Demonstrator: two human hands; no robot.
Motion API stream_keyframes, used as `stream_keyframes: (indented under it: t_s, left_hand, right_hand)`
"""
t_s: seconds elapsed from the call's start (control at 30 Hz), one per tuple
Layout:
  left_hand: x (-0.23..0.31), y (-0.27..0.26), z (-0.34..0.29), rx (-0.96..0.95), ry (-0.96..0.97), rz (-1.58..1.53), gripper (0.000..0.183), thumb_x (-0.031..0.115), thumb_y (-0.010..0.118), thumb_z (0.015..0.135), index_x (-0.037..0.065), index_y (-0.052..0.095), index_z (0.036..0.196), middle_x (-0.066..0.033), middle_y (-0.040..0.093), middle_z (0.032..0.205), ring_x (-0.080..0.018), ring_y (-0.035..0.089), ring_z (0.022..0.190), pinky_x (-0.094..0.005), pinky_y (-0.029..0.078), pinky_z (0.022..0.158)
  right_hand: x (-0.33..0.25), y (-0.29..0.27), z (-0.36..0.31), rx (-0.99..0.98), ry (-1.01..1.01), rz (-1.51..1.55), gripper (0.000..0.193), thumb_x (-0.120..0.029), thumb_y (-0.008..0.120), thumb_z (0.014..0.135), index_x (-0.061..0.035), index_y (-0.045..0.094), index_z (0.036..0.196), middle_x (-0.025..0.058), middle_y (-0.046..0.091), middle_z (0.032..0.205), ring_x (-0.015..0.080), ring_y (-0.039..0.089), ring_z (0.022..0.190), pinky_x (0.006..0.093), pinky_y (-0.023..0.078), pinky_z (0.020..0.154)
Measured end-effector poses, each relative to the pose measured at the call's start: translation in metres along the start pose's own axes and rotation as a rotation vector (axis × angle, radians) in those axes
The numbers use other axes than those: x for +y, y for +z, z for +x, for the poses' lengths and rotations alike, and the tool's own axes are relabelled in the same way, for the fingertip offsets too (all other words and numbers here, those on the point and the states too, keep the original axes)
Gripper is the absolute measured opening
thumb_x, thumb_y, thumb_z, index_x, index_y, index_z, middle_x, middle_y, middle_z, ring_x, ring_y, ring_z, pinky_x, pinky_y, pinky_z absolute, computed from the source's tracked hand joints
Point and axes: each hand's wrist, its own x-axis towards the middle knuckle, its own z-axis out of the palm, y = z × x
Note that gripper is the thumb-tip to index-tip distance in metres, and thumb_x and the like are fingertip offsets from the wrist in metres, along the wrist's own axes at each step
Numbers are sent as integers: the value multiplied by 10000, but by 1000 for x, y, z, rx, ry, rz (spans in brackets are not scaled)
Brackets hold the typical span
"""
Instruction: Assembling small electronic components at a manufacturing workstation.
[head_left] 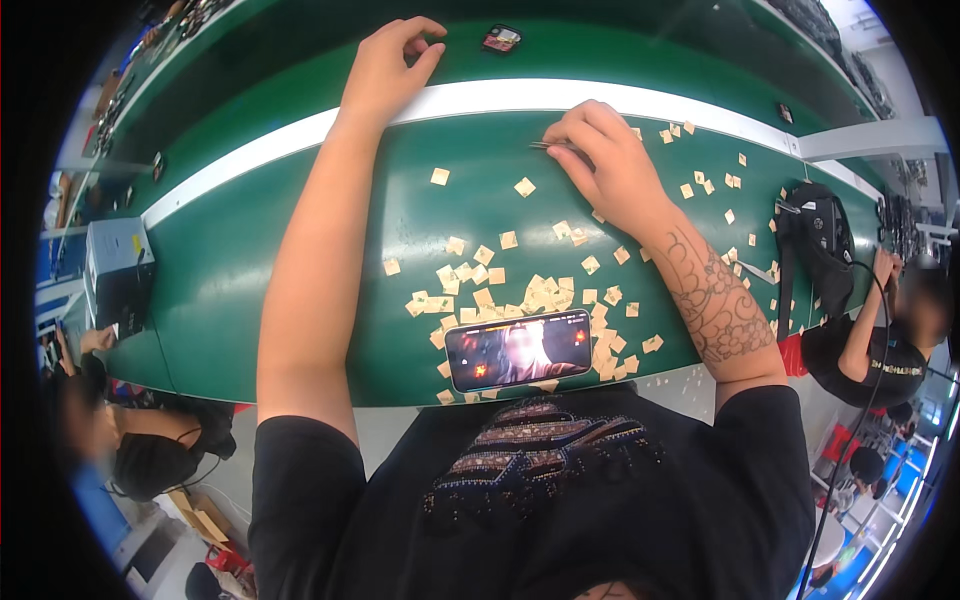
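Observation:
My left hand (390,65) reaches over the white rail to the green strip beyond it. Its thumb and forefinger are apart, the other fingers are curled, and nothing shows between them. To its right on that strip lies a small dark square part (501,39). My right hand (605,150) is above the near green surface, just short of the rail. It pinches metal tweezers (540,146), whose tips point left; most of the tool is hidden in the fingers. Many small cream square stickers (541,292) are scattered below and right of this hand. A phone (519,350) playing a video lies on some of them.
A white rail (470,97) divides the near green table (230,270) from the far strip. At the left end stands a grey box (118,268). A black bag (822,235) sits at the right. Co-workers are at both sides. Another small dark part (785,113) lies far right.

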Motion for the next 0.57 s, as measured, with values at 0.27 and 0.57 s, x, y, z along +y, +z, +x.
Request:
stream_keyframes:
  t_s: [0.27,0.57]
  left_hand:
    - [36,-6,-13,183,257,125,340,110,762,943,100,745,1283,-71,712,1071,-250,682,996,-376,548,918]
    - [200,-81,-9,-282,730,-104,753,376,845,883,199,590,1568,-120,439,1651,-349,500,1464,-527,427,1187]
  right_hand:
    - [-11,-10,2,254,-50,-129,321,-114,804,903,-110,710,1210,120,607,1302,340,576,1203,428,541,954]
    - [-77,-129,1,300,-78,402,968,-484,756,943,-5,317,1660,166,387,1688,342,359,1572,504,342,1239]
